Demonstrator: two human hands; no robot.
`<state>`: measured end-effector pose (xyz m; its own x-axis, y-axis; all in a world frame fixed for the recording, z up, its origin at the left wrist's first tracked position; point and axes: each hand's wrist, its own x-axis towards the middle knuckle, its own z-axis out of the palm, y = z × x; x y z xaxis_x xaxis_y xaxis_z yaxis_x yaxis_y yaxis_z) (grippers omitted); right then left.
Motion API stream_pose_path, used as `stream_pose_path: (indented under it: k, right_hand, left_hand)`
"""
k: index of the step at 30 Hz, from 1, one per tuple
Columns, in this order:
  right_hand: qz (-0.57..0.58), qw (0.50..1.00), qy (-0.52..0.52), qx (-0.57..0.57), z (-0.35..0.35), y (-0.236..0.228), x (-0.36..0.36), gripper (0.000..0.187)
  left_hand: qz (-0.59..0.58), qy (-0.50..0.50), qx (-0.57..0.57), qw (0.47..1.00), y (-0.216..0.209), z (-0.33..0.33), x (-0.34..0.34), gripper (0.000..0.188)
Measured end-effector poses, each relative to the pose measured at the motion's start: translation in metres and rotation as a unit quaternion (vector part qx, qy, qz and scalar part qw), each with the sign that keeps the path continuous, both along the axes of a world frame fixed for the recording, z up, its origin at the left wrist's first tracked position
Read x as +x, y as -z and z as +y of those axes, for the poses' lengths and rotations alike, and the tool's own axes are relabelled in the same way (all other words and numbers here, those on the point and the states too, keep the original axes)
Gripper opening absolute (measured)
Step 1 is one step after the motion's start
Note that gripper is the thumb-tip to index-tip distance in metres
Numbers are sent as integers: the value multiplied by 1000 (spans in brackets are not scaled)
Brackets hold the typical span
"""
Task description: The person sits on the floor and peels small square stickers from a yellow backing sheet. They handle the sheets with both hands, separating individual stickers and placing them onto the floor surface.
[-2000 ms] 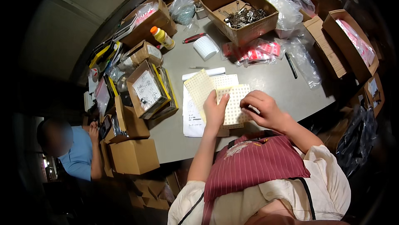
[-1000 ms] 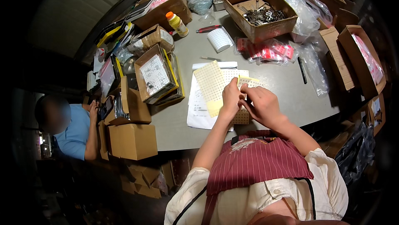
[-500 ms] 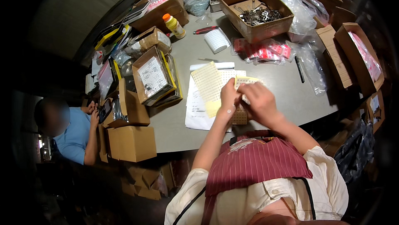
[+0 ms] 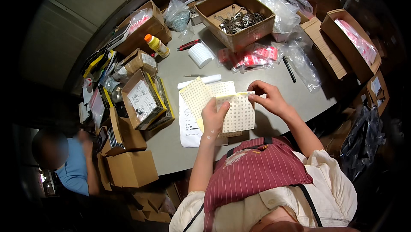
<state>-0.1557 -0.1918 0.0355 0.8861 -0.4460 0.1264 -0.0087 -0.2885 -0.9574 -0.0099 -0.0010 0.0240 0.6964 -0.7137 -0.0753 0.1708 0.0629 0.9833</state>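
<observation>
A pale yellow sticker sheet (image 4: 238, 114) with rows of small printed marks is held up above the table's near side. My left hand (image 4: 215, 114) grips its left edge, thumb lying on the front. At the top right corner, my right hand (image 4: 268, 97) pinches the sheet between thumb and fingertips. Behind and left of it lies another yellow sticker sheet (image 4: 193, 97), on top of white papers (image 4: 188, 123) with handwriting. A brownish sheet shows partly under my left hand. A slim pen-like tool (image 4: 194, 75) rests beyond the papers.
An open cardboard box of metal clips (image 4: 239, 22) stands at the back. Before it lie red-and-white packets (image 4: 248, 56) and a sticker roll (image 4: 201, 55). A black marker (image 4: 289, 69) is to the right. Boxes (image 4: 143, 99) line the left, where a person in a blue shirt (image 4: 77, 168) sits.
My hands have moved apart, and the sheet between them now faces me spread flat. The view has shifted. The person at left has raised a hand.
</observation>
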Motion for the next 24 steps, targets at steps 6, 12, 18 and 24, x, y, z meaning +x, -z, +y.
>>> stream_pose_path:
  k: [6, 12, 18, 24]
  right_hand:
    - [-15, 996, 23, -81, 5, -5, -1, 20]
    - [-71, 977, 70, -187, 16, -10, 0, 16]
    - [-102, 914, 75, -384, 20, -23, 0, 18]
    - [-159, 937, -72, -302, 70, -38, 6, 16]
  left_hand:
    - [8, 4, -2, 1000, 3, 1, -1, 25]
    - [75, 17, -25, 997, -4, -1, -5, 27]
    - [111, 2, -5, 994, -2, -5, -3, 27]
    - [115, 6, -25, 993, 21, -31, 11, 21]
